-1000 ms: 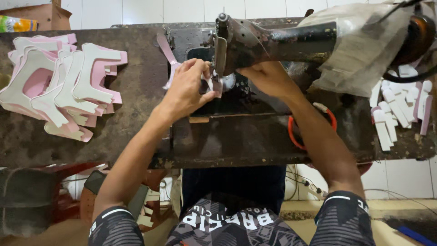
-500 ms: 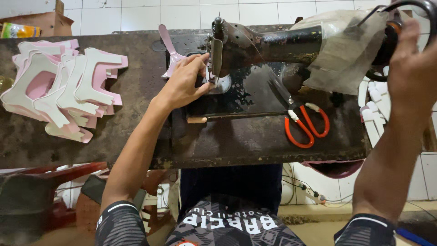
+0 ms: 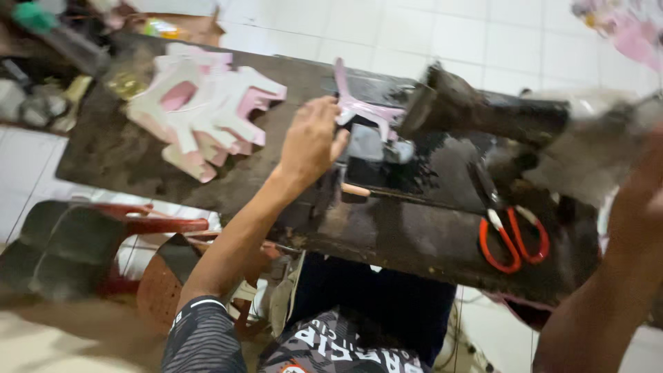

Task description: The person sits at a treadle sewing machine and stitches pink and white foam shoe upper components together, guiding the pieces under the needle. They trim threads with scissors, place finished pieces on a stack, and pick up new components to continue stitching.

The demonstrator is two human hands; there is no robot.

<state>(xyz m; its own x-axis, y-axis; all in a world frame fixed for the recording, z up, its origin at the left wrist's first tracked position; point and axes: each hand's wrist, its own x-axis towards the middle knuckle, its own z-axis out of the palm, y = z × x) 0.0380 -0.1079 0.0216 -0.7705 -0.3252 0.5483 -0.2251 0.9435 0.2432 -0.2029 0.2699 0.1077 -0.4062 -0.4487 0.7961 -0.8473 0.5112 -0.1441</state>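
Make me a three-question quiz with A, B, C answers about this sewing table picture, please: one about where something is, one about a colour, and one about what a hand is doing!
1. Where does the stack of pink and white cut pieces lie?
A. At the far left of the table
B. Under the scissors
C. On the floor

2. What colour are the handles of the scissors?
A. Blue
B. Red-orange
C. Green

3. What is the left hand doing?
A. Holding the scissors
B. Resting at the pink piece by the sewing machine
C. Hanging below the table

Answers:
1 A, the stack sits on the dark tabletop, left of the left hand.
2 B, both loops are red-orange.
3 B, its fingers reach the pink piece; the scissors lie untouched.
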